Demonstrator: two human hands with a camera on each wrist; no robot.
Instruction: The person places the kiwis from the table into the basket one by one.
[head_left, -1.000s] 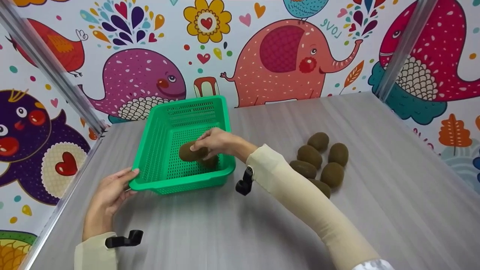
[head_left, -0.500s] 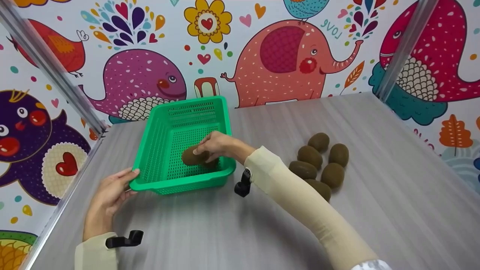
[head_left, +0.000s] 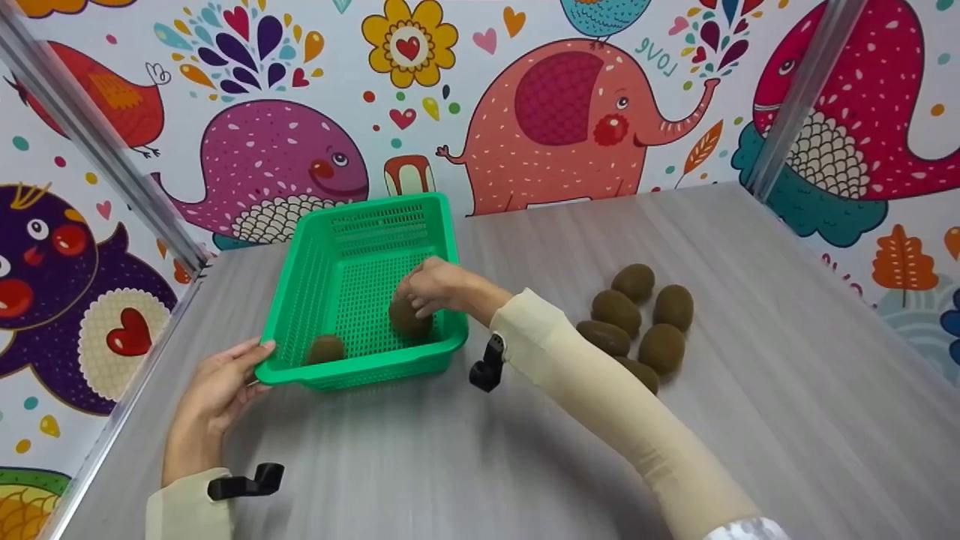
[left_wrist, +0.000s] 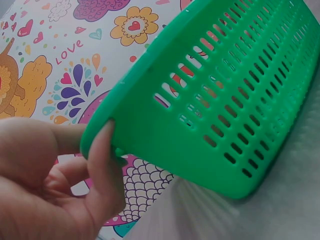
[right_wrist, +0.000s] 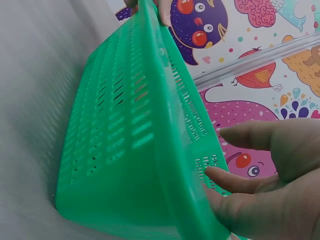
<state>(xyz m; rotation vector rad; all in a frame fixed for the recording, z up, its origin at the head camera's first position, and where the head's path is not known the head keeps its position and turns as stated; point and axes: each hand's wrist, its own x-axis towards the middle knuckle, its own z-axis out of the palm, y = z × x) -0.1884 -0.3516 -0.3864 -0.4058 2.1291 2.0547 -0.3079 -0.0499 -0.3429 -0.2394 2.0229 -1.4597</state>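
A green plastic basket (head_left: 364,369) with slotted walls stands on the table. My left hand (head_left: 221,386) pinches its near left corner, thumb on the rim and fingers beneath, as the left wrist view shows up close. Inside lie two brown kiwis: one kiwi (head_left: 326,349) by the front wall at left, another kiwi (head_left: 409,324) near the right side. My right hand (head_left: 442,286) is over that second kiwi, fingertips right at its top. In the right wrist view, thumb and fingers stand apart with nothing seen between them; the rim hides part of the fingers.
Several more kiwis (head_left: 663,350) lie in a cluster on the grey table (head_left: 757,360), right of the basket; the right sleeve (head_left: 592,390) partly covers the nearest one. Cartoon-printed walls with metal corner posts (head_left: 806,97) enclose the back and sides.
The kiwi my right hand was holding has left its fingers, and one now lies at the basket's front left. The right fingers have loosened. My left hand keeps its grip on the corner.
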